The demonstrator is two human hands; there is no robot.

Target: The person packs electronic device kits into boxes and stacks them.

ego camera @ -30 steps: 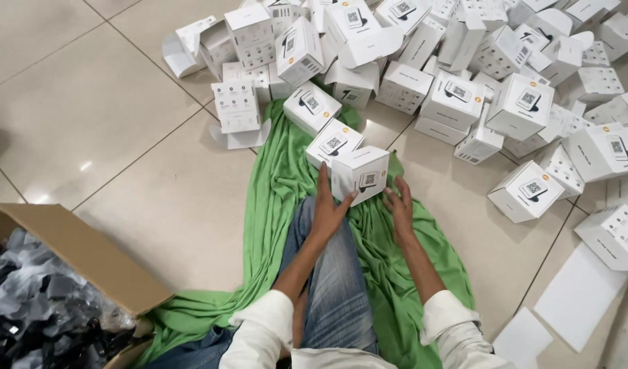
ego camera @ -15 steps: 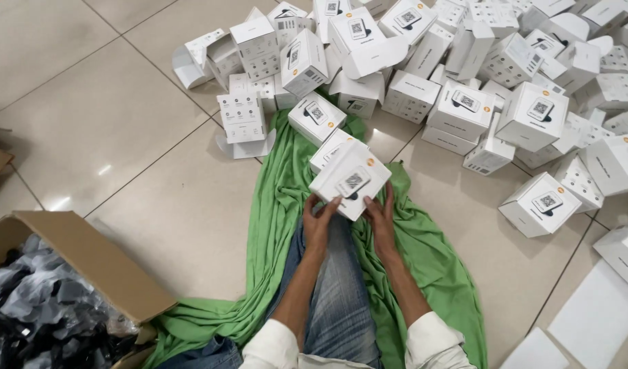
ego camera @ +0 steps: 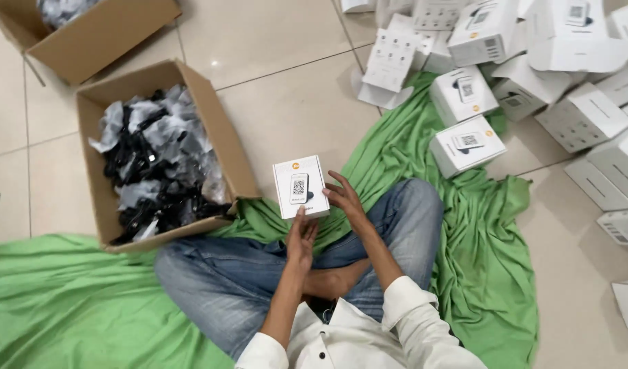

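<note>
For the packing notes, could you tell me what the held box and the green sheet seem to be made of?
Box: apparently thin white card with a smooth printed face and crisp folded edges. Green sheet: soft matte fabric, judging by its folds and wrinkles.

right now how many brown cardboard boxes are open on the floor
2. One open cardboard box of black, plastic-wrapped items sits left of the person's knee; a second cardboard box is at the top left, cut off by the frame.
</note>
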